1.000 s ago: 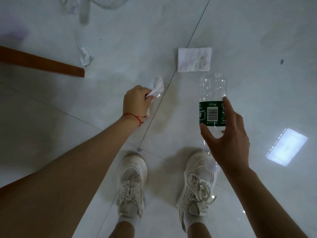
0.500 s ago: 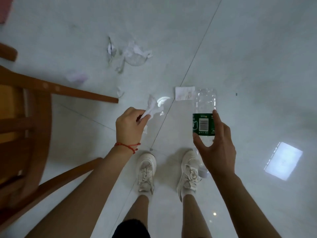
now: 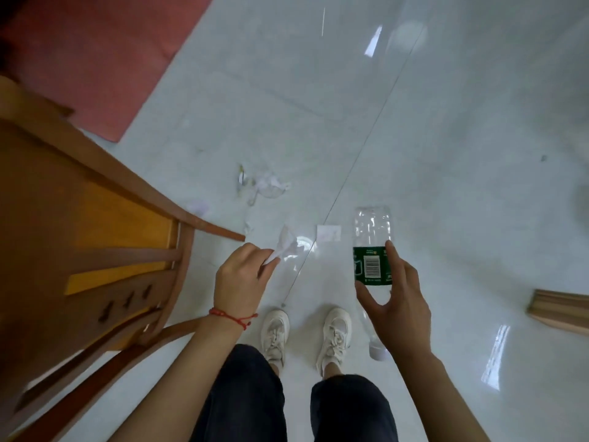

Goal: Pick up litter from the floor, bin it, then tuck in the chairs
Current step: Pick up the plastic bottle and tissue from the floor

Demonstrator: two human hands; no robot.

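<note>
My left hand pinches a crumpled white tissue between thumb and fingers, held above the floor. My right hand grips an empty clear plastic bottle with a green label, its cap end pointing down toward my shoes. On the white tiled floor ahead lie a flat white paper square, a small paper scrap, a pale purple scrap and a pile of clear plastic wrapper and paper. A wooden chair stands at my left.
A red mat covers the floor at the top left. A light wooden piece juts in from the right edge. My white shoes stand on the tiles between my arms.
I have stood up: the view rose and the floor litter shrank away. Both hands keep their hold on tissue and bottle. The chair and red mat came into view.
</note>
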